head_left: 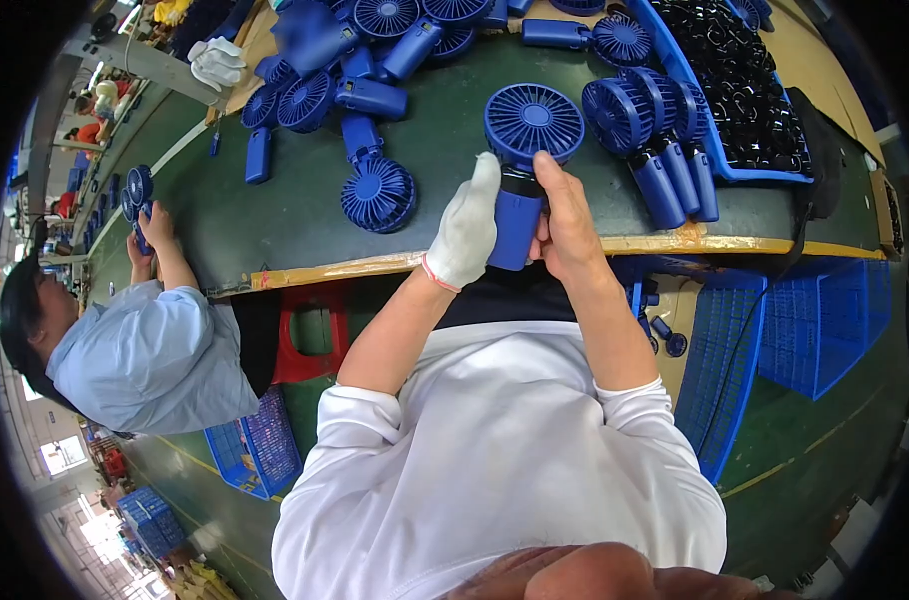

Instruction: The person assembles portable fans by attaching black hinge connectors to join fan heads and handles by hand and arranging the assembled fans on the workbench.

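A blue handheld fan is held upright between my two hands at the table's front edge, its round grille facing up and away. My left hand, in a white glove, presses against the left side of the handle with the thumb near the neck. On the other side my bare right hand wraps the handle, its thumb at the neck under the grille and its fingers behind. A black band shows at the neck between my thumbs. Close to my right hand, several finished-looking fans lean together in a row.
Blue fans lie piled on the green table at the left and back. A blue tray of small black parts stands at the right. Blue crates sit below. A co-worker at the left holds fans.
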A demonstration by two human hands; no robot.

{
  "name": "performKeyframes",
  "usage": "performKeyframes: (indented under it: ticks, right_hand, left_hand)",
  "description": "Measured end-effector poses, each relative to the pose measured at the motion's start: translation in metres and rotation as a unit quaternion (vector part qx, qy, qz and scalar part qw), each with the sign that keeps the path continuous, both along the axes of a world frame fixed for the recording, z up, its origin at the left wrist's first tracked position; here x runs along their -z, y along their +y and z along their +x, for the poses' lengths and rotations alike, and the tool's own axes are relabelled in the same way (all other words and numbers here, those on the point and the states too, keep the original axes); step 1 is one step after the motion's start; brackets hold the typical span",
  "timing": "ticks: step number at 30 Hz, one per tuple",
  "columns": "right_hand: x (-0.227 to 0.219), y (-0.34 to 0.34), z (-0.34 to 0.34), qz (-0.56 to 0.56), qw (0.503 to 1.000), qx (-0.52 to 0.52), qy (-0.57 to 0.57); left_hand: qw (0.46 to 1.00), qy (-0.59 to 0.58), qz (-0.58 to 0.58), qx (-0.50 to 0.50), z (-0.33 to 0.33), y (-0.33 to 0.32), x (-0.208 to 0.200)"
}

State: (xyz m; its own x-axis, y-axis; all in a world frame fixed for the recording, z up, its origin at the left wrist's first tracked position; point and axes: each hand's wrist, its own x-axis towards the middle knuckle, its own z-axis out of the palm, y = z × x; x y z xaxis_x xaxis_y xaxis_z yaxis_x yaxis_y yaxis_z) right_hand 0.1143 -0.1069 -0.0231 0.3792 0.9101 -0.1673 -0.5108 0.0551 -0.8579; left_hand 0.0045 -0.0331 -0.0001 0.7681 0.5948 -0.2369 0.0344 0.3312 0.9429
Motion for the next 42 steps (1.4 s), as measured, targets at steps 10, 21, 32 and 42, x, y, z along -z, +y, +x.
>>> performKeyframes:
  ticks: [10, 21, 32, 42]
  right_hand:
    - [-0.021, 0.006, 0.004, 0.047, 0.907, 0.081, -0.410]
    - [-0.030, -0.007, 0.069, -0.188, 0.558, 0.127, -0.798]
    - [-0.055, -0.040, 0.221, -0.221, 0.513, 0.252, -0.790]
    - [-0.049, -0.011, 0.270, -0.262, 0.447, 0.048, -0.854]
  left_hand:
    - [0.980, 0.010, 0.148, -0.133, -0.002, 0.000, 0.020]
    - [0.578, 0.204, 0.768, -0.187, -0.127, 0.138, 0.026]
    - [0.631, 0.161, 0.758, 0.044, -0.089, 0.091, 0.006]
    - [0.583, 0.120, 0.800, 0.078, -0.034, 0.116, 0.011]
